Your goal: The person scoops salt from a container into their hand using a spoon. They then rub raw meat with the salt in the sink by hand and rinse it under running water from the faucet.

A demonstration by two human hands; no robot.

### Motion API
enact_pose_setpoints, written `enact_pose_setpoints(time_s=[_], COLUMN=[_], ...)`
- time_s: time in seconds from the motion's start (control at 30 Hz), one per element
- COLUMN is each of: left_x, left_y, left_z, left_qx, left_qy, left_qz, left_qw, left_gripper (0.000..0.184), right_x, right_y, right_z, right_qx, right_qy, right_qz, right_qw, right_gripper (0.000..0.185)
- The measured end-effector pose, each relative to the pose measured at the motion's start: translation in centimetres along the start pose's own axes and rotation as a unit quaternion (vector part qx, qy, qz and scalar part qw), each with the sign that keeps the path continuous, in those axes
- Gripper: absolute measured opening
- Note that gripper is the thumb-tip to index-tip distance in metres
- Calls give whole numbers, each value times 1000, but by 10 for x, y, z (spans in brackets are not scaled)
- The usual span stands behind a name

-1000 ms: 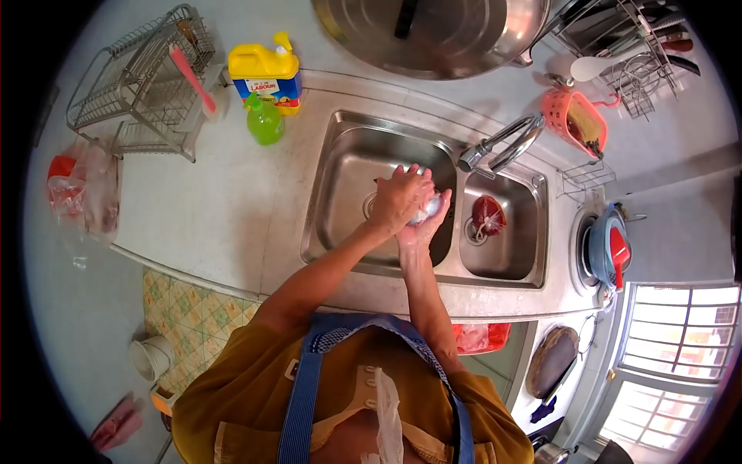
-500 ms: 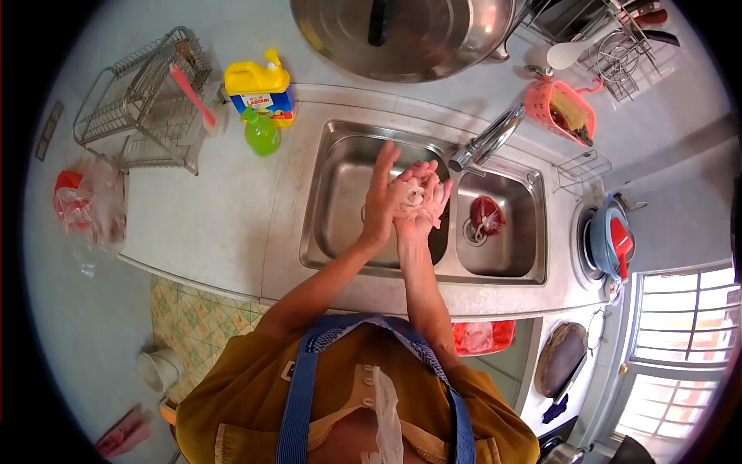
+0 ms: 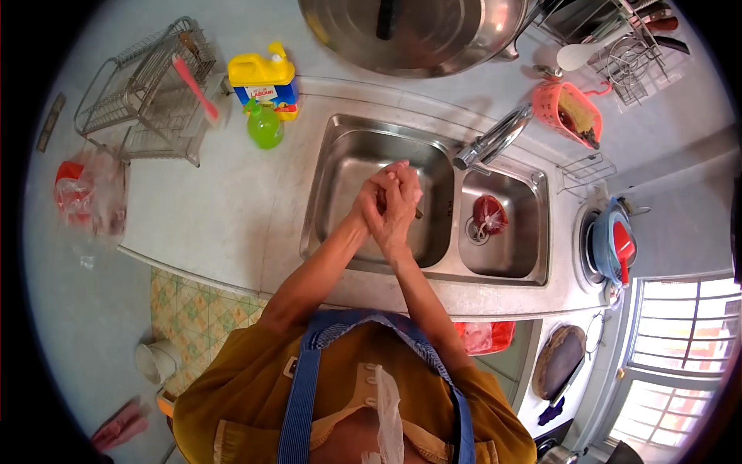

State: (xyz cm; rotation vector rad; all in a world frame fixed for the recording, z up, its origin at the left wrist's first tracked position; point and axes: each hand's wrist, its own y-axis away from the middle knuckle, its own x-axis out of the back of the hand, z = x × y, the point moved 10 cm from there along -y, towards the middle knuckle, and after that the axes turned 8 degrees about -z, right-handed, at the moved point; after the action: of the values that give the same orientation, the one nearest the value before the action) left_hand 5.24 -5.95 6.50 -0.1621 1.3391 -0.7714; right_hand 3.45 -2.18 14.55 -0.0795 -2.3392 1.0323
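Note:
Over the large left basin (image 3: 340,166) of the steel sink, my two hands are pressed together. My left hand (image 3: 374,192) is wrapped against my right hand (image 3: 400,207), fingers bent around each other. Their palms are hidden, so whether anything lies between them cannot be made out. The chrome faucet (image 3: 498,138) stands just to the right of the hands, its spout above the divider, and no water shows running. In the smaller right basin, a red item in clear plastic (image 3: 489,215) lies by the drain.
A green pump bottle (image 3: 265,127) and a yellow-and-blue jug (image 3: 267,85) stand left of the sink. Farther left is a wire dish rack (image 3: 147,93). A large steel pan lid (image 3: 433,35) sits behind; a pink basket (image 3: 568,114) hangs at right, above a blue basin (image 3: 607,240).
My right hand was palm up with whitish, foamy stuff on it and my left hand beside it. Both have come together, moving slightly left, and the white stuff is out of sight.

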Motion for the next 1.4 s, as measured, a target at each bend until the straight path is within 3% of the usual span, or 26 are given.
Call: enact_pose_setpoints(time_s=[0.03, 0.07, 0.1, 0.13, 0.17, 0.23, 0.27, 0.3, 0.37, 0.4, 0.47, 0.5, 0.57, 0.7, 0.8, 0.83, 0.87, 0.9, 0.93, 1.0, 1.03, 1.07, 1.1, 1.17, 1.33, 1.4], left_x=[4, 27, 44, -3, -7, -12, -1, 0, -30, -46, -78, -91, -80, -94, -76, -74, -32, 11, 43, 64, 69, 71, 67, 52, 30, 24], left_y=[2, 7, 17, 21, 21, 21, 19, 17, -2, -7, -20, -24, -21, -8, -4, -2, 10, 24, 43, 51, 57, 59, 51, 38, 33, 32], left_z=[1, 8, 21, 51, 49, 54, 43, 45, 54, 51, 33, 19, 5, -4, 13, 8, 27, 13, -2, -18, -34, -33, -30, -29, -27, -25], left_qx=[0, 6, 11, -58, -58, -40, -30, -30, -76, -95, -134, -152, -64, -101, -40, -40, -59, -11, -5, 24, 54, 51, 51, 51, 70, 79], left_qy=[-2, -177, -344, -432, -433, -518, -442, -442, -615, -689, -813, -859, -863, -914, -827, -828, -611, -413, -186, -68, 51, 51, 26, -22, 85, 91], left_qz=[2, 108, 211, 342, 343, 357, 334, 334, 235, 182, 64, 3, -45, -112, -7, -8, 178, 248, 343, 376, 400, 402, 342, 222, 290, 289], left_qw=[1000, 978, 915, 833, 832, 776, 832, 832, 749, 694, 563, 488, 500, 376, 561, 560, 770, 876, 921, 924, 913, 913, 938, 973, 951, 950], left_gripper=[31, 27, 24, 16, 16, 14, 12, 12, 14, 15, 17, 19, 25, 30, 42, 42, 41, 41, 45, 43, 41, 41, 39, 34, 24, 20], right_x=[-1, 2, -3, -9, -27, -24, -41, -62, -57, -69, -61, -55, -40, -37, -43, -44, -36, -40, -32, -21, -23, -12, -12, 0, -13, -13], right_y=[1, 3, 2, 10, 27, 27, 41, 53, 59, 64, 56, 55, 75, 69, 61, 55, 70, 74, 69, 57, 61, 49, 44, 27, 27, 21], right_z=[-5, 7, 14, 56, 87, 86, 96, 101, 108, 96, 54, 57, 79, 108, 111, 107, 116, 116, 114, 100, 104, 84, 51, 14, 11, 10], right_qx=[5, -29, -29, -164, -290, -285, -333, -368, -339, -364, -356, -354, -419, -342, -324, -313, -368, -370, -343, -317, -317, -173, -16, -9, -20, -42], right_qy=[13, -37, -38, -243, -431, -449, -575, -686, -641, -735, -823, -822, -785, -780, -766, -760, -691, -690, -624, -442, -443, -260, -58, -65, 164, 152], right_qz=[9, 50, 49, 95, 135, 128, 125, 119, 112, 57, -14, -11, 82, 89, 104, 107, 180, 181, 156, 57, 52, 7, -37, -43, -53, -66], right_qw=[1000, 998, 998, 951, 844, 837, 737, 616, 680, 569, 443, 446, 450, 516, 546, 559, 596, 595, 684, 837, 837, 950, 997, 997, 985, 985], right_gripper=[12, 9, 9, 9, 9, 17, 20, 23, 37, 42, 55, 55, 50, 38, 30, 29, 23, 23, 20, 7, 7, 7, 8, 11, 16, 19])
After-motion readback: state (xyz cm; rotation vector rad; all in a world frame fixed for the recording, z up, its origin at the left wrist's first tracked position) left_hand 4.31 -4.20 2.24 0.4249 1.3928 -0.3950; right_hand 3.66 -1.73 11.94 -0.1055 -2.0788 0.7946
